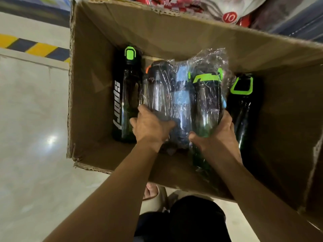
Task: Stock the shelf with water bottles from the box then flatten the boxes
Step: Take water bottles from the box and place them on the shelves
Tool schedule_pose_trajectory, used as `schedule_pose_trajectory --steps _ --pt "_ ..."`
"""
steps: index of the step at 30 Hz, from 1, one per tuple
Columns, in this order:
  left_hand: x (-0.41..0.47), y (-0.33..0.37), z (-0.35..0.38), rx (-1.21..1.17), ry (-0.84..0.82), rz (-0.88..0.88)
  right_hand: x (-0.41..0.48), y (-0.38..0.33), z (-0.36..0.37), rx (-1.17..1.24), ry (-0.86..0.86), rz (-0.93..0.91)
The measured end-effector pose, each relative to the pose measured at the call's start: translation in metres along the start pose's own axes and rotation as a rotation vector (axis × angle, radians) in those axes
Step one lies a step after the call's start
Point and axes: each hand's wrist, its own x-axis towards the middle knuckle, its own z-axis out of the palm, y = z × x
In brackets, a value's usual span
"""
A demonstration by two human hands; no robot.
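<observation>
An open cardboard box [97, 95] stands on the floor below me. Inside it, a clear plastic-wrapped pack of dark bottles [185, 95] lies in the middle, showing green, blue and orange caps. My left hand [150, 126] grips the pack's left lower end. My right hand [220, 131] grips its right lower end, fingers curled round a green-trimmed bottle. A loose black bottle with a green lid and white "sport" lettering [125, 95] lies along the box's left wall. Another black bottle with a green loop handle [244, 105] lies to the right of the pack.
Pale glossy floor [31, 110] spreads to the left, with a yellow and black striped strip [35, 48] farther off. Red and white packaged goods [192, 6] sit beyond the box's far wall. My sandalled foot [153, 193] and dark-clothed knee [192, 217] are just under the box's near edge.
</observation>
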Motion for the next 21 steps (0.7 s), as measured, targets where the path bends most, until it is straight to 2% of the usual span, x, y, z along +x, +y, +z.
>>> schedule_pose_trajectory --steps 4,8,14,18,21 --pt "0.000 0.009 -0.002 -0.283 -0.098 -0.092 0.001 0.007 -0.001 0.032 0.009 -0.032" --pt "-0.014 0.011 -0.006 -0.377 -0.204 -0.105 0.000 0.009 -0.008 0.075 0.010 -0.019" --pt "-0.057 0.014 -0.047 -0.390 -0.117 -0.011 -0.034 0.002 -0.045 0.104 0.023 0.016" --pt "-0.106 0.016 -0.097 -0.575 -0.096 0.092 -0.082 -0.009 -0.089 0.145 0.047 -0.017" --pt "-0.156 0.022 -0.143 -0.527 -0.055 0.193 -0.132 -0.022 -0.126 0.207 0.106 -0.050"
